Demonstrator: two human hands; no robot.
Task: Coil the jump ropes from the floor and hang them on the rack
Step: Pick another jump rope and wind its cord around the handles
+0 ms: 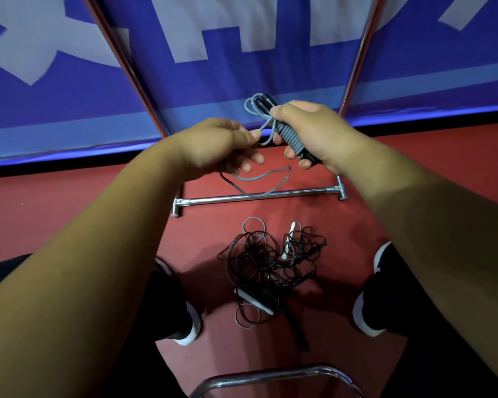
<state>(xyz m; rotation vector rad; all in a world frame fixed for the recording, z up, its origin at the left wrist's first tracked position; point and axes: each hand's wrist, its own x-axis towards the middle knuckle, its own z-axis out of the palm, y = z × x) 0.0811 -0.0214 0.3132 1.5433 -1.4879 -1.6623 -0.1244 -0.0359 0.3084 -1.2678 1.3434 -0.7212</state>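
My right hand (316, 133) grips a grey jump rope (291, 137) wound tightly round its black handles, with a small loop sticking out above the fist. My left hand (219, 145) pinches the rope's free strand just left of the bundle; the slack hangs below in a loop toward the floor. A tangled pile of black and grey jump ropes (268, 268) with white handles lies on the red floor between my feet. The chrome rack (256, 196) stands in front, its base bar on the floor and two slanted uprights rising past my hands.
A blue and white banner (242, 67) stands behind the rack. My two shoes (190, 326) flank the rope pile on the red floor. A curved chrome tube (276, 377) sits at the bottom edge, close to me.
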